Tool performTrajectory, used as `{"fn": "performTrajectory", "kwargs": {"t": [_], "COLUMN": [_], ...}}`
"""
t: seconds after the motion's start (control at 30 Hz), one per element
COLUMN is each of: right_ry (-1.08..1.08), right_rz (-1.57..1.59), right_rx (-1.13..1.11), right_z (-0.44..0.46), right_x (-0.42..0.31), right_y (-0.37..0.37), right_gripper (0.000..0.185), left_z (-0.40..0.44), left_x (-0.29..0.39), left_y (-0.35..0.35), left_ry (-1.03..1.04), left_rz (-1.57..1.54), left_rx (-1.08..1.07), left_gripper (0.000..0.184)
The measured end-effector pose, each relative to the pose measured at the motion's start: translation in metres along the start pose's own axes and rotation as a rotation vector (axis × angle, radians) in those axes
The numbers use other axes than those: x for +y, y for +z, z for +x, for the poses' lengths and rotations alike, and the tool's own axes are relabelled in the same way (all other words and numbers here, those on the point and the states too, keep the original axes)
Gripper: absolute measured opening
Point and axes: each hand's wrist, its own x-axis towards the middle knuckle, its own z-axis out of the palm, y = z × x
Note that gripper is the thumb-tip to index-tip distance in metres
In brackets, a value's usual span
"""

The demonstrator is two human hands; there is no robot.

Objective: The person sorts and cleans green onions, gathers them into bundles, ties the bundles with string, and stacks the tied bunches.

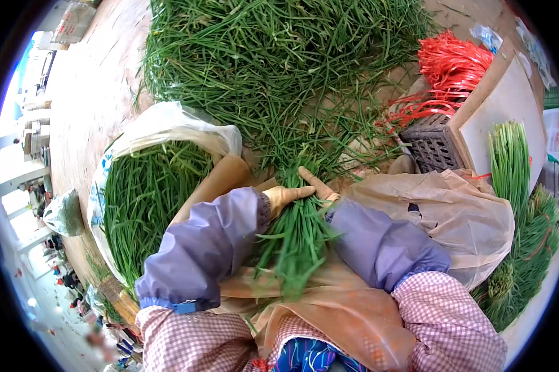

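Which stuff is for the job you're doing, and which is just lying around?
For the job:
- leafy bunch in both hands
- big green heap
- red strips, probably for tying
- tied bundles

Probably just lying about:
- crumpled clear plastic, top right
- box, top left

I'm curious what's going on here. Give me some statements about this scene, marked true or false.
1. The left hand and right hand are far apart. False: they are close together at a bunch of green stalks.
2. The white bag is full of red strands. False: it holds green stalks; the red strands are by the dark crate.
3. A large pile of greens lies beyond the hands. True.
4. The left sleeve is bright yellow over the forearm. False: it is purple.
5. The right sleeve is purple over the forearm. True.
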Motion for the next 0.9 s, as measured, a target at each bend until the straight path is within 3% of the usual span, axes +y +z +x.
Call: {"fn": "performTrajectory", "kwargs": {"t": [0.07,0.1,0.2,0.27,0.33,0.37,0.4,0.47,0.5,0.6,0.7,0.73,0.77,0.83,0.9], "right_ry": [0.157,0.092,-0.403,-0.745,-1.019,-1.058,-1.085,-1.152,-1.137,-0.920,-0.698,-0.615,-0.703,-0.724,-0.695], "right_rz": [0.047,-0.007,-0.163,-0.168,-0.130,-0.121,-0.167,-0.146,-0.163,-0.188,-0.278,-0.244,-0.266,-0.194,-0.165], "right_rx": [-0.020,-0.052,0.054,0.082,0.019,-0.027,0.009,-0.126,-0.173,-0.475,-0.691,-0.747,-0.840,-0.848,-0.894], "right_z": [0.042,0.035,0.048,0.004,-0.011,-0.031,-0.051,-0.080,-0.090,-0.107,-0.112,-0.120,-0.129,-0.128,-0.132], "right_x": [-0.013,-0.015,-0.013,-0.011,-0.008,-0.003,0.004,0.025,0.034,0.055,0.043,0.040,0.038,0.032,0.026], "right_y": [-0.032,-0.024,-0.012,0.036,0.066,0.084,0.101,0.127,0.133,0.135,0.129,0.134,0.139,0.147,0.160], "right_gripper": [0.063,0.052,0.045,0.033,0.044,0.049,0.049,0.051,0.051,0.050,0.060,0.064,0.070,0.064,0.055], "left_z": [0.013,0.009,-0.023,-0.042,-0.067,-0.084,-0.107,-0.129,-0.130,-0.141,-0.169,-0.182,-0.193,-0.217,-0.233], "left_x": [0.000,0.000,0.002,-0.005,-0.009,-0.016,-0.024,-0.033,-0.047,-0.077,-0.110,-0.121,-0.134,-0.157,-0.173], "left_y": [0.002,0.007,0.020,0.029,0.044,0.052,0.064,0.086,0.079,0.064,0.044,0.039,0.034,0.022,0.018], "left_ry": [0.021,0.036,0.097,0.262,0.395,0.525,0.609,0.690,0.784,0.737,0.958,0.915,0.869,0.704,0.706], "left_rz": [-0.007,-0.011,0.061,-0.029,-0.047,-0.033,0.006,0.085,0.016,0.050,0.281,0.285,0.286,0.266,0.275], "left_rx": [0.061,0.092,0.095,0.047,0.046,-0.049,-0.009,0.069,0.017,0.147,0.313,0.308,0.304,0.320,0.349], "left_gripper": [0.040,0.039,0.040,0.045,0.042,0.044,0.053,0.054,0.048,0.028,0.021,0.021,0.022,0.026,0.019]}}
